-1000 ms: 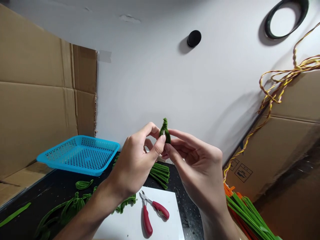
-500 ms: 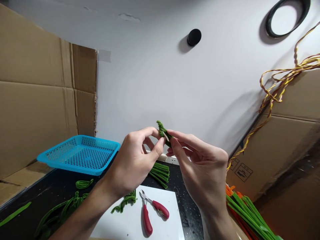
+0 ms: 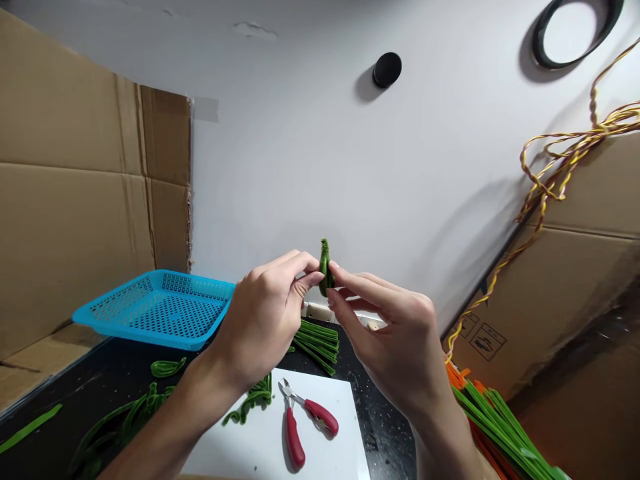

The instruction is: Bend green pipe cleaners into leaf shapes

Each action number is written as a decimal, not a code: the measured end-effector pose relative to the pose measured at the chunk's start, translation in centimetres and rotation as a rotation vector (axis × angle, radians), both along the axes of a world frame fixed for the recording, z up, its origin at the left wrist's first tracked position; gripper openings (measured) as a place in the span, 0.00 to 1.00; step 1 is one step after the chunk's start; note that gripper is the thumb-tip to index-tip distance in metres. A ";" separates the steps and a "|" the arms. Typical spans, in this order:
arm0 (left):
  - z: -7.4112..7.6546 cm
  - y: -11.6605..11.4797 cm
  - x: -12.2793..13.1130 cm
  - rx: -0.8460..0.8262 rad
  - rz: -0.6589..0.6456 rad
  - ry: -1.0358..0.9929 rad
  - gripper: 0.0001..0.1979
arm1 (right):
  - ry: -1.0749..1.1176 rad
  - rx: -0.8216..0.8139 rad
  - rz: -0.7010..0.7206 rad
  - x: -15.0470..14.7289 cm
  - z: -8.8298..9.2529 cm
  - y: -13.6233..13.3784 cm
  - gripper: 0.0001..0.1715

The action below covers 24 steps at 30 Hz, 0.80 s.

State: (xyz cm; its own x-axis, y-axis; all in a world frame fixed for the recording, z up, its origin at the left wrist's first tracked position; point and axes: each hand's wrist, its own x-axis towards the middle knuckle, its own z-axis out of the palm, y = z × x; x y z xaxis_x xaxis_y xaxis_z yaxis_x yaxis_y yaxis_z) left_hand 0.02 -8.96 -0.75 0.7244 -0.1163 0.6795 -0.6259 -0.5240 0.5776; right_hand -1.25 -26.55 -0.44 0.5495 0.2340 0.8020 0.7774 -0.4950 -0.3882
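Observation:
A small green fuzzy piece [image 3: 325, 268], twisted at its top, stands upright between my hands. My left hand [image 3: 273, 303] pinches it from the left with thumb and forefinger. From the right, my right hand [image 3: 387, 320] holds its side between thumb and fingertips. Below, red-handled nippers [image 3: 301, 427] lie with jaws and handles apart on a white board [image 3: 340, 460]. Curled green pieces [image 3: 255, 400] rest on the board, left of the nippers. Behind the board lies a bundle of green fuzzy stems [image 3: 320, 347].
A blue perforated basket [image 3: 167, 313] sits at the back left. Green loops [image 3: 125, 427] and a leaf shape [image 3: 167, 368] lie on the black tabletop [image 3: 65, 380]. Green and orange stems [image 3: 500, 423] are at the right, beside a cardboard box [image 3: 570, 287] with twisted wire.
The green piece has turned more upright and its loop looks narrower. My right hand has shifted slightly left, and my left hand's fingers have closed in more.

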 end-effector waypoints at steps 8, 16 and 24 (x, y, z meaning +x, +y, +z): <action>0.0 -0.1 0.0 -0.113 -0.097 0.017 0.13 | -0.014 0.038 0.033 0.2 0.1 0.1 0.20; -0.2 -0.2 0.1 -0.052 -0.047 0.000 0.14 | -0.045 0.030 0.024 0.3 -0.1 0.1 0.19; -0.3 -0.7 0.3 -0.070 -0.084 0.019 0.13 | -0.184 -0.036 -0.147 0.7 -0.4 0.5 0.15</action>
